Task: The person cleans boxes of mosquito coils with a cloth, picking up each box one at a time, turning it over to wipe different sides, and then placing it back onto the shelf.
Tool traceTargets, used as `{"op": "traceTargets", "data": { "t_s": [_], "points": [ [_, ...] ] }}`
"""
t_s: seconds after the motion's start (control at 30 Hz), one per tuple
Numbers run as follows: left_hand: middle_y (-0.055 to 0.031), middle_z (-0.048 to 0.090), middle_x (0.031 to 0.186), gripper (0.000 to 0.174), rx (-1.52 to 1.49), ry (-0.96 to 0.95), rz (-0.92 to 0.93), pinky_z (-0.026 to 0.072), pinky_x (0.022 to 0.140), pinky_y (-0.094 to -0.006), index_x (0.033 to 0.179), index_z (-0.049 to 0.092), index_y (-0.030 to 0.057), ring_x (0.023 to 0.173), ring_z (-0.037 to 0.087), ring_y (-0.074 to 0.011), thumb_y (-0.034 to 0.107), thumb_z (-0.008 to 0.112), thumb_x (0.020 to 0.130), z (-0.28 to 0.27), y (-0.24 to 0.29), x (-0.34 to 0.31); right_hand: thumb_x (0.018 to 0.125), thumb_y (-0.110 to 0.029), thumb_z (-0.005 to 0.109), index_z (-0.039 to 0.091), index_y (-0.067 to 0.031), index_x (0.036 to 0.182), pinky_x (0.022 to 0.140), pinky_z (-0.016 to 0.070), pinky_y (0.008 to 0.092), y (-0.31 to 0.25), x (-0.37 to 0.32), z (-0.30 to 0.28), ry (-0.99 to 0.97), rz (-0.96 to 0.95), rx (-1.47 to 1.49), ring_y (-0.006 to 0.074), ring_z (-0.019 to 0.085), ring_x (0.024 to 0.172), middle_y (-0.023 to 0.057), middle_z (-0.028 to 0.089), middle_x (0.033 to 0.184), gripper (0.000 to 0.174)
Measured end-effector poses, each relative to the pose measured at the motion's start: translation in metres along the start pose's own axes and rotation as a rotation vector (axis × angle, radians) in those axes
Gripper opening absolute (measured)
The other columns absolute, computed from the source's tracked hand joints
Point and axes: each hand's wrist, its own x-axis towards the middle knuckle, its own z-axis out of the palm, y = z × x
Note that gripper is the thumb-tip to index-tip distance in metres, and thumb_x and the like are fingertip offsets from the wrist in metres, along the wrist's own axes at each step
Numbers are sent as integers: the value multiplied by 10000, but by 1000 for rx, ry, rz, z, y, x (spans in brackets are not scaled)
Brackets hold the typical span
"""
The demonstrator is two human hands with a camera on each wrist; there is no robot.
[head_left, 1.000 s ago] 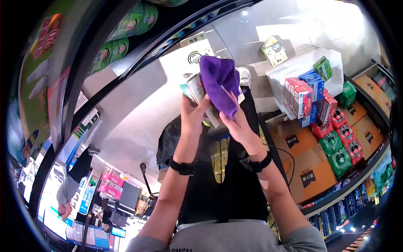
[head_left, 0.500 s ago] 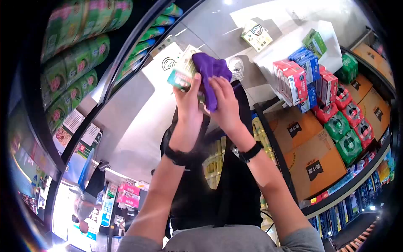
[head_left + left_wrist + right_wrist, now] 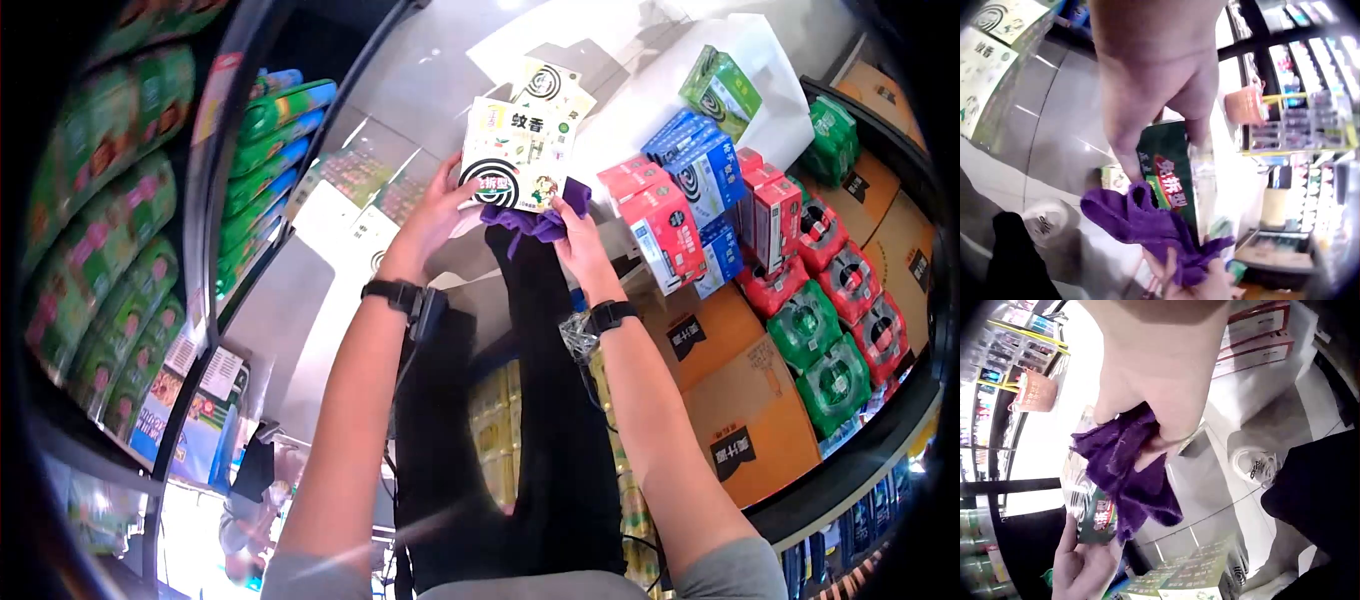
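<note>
A cream mosquito coil box (image 3: pixel 520 150) with a black spiral print is held up in front of me in the head view. My left hand (image 3: pixel 437 215) grips its left side, with the thumb over the front. The box's dark green side (image 3: pixel 1175 169) shows in the left wrist view. At the lower right of the box, my right hand (image 3: pixel 580 240) holds a bunched purple cloth (image 3: pixel 530 222) against it. In the right wrist view the cloth (image 3: pixel 1125 469) is pinched between thumb and fingers and covers part of the box.
On a white stand at right are red boxes (image 3: pixel 655 225), blue boxes (image 3: pixel 705 175) and a green box (image 3: pixel 720 90). Brown cartons (image 3: pixel 750 400) and wrapped bottle packs (image 3: pixel 835 385) lie nearer. Shelves with green packs (image 3: pixel 285 160) line the left. More coil boxes (image 3: pixel 345 220) stand below them.
The box has turned from edge-on to show its printed front and moved up and right. The cloth has shifted from over its right side to its lower edge. The head view has swung right.
</note>
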Motion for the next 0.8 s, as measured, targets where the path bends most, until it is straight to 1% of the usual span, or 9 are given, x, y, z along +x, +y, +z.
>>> {"op": "traceTargets", "data": {
  "t_s": [0.27, 0.4, 0.43, 0.53, 0.57, 0.6, 0.67, 0.7, 0.8],
  "points": [
    [-94, 424, 1243, 544, -62, -67, -52, 403, 919, -359, 1378, 204, 77, 1125, 440, -185, 87, 468, 903, 10, -45, 161, 892, -121, 514, 514, -61, 1099, 737, 478, 278, 8, 105, -32, 403, -180, 154, 147, 583, 855, 46, 590, 967, 216],
    [-106, 448, 1196, 508, 85, 90, -28, 489, 770, -309, 1372, 261, 103, 976, 525, -185, 80, 457, 905, 13, -56, 210, 890, -84, 497, 492, -36, 1100, 735, 480, 295, 8, 155, -45, 340, -283, 155, 172, 587, 848, 66, 581, 967, 216],
    [-95, 496, 1119, 562, 107, 159, -38, 513, 697, -296, 1371, 277, 115, 938, 549, -199, 7, 481, 858, 11, -61, 221, 878, -36, 478, 476, -27, 1110, 736, 490, 301, 9, 166, -49, 327, -325, 162, 191, 592, 846, 83, 579, 970, 233],
    [-119, 480, 1149, 701, 300, 254, -22, 512, 720, -301, 1380, 258, 119, 957, 550, -226, -73, 525, 761, 4, -82, 238, 859, 12, 450, 467, -24, 1103, 749, 496, 322, 9, 179, -46, 401, -324, 131, 206, 592, 851, 88, 573, 980, 247],
    [-168, 364, 1280, 837, 375, 119, 16, 493, 805, -332, 1394, 218, 129, 1080, 491, -280, -101, 566, 669, -6, -87, 244, 836, 51, 421, 466, -24, 1090, 758, 499, 338, 6, 174, -40, 481, -266, 102, 216, 590, 857, 92, 563, 998, 269],
    [-168, 364, 1280, 837, 366, 121, 19, 493, 805, -332, 1394, 218, 129, 1080, 491, -280, -101, 566, 669, 0, -88, 242, 836, 51, 421, 466, -24, 1090, 758, 499, 338, 10, 175, -42, 479, -267, 92, 216, 590, 857, 92, 563, 998, 269],
    [-129, 309, 1329, 821, 758, 291, 73, 441, 894, -334, 1414, 122, 149, 1119, 443, -239, -150, 478, 737, 15, -88, 235, 827, 55, 416, 467, -21, 1079, 762, 500, 341, 13, 176, -44, 485, -321, 109, 225, 586, 868, 97, 556, 1009, 268],
    [-129, 309, 1329, 821, 753, 292, 80, 441, 894, -334, 1414, 122, 149, 1119, 443, -239, -150, 478, 737, 19, -85, 228, 813, 61, 414, 465, -21, 1089, 750, 502, 332, 12, 172, -43, 518, -323, 96, 219, 583, 875, 98, 554, 1013, 292],
    [-162, 59, 1451, 892, 574, 190, 44, 368, 974, -335, 1417, 72, 147, 1299, 248, -292, -87, 577, 719, 25, -76, 204, 800, 63, 415, 464, -20, 1098, 750, 502, 326, 13, 156, -39, 483, -408, 118, 210, 580, 882, 91, 553, 1013, 313]
  ]
}}
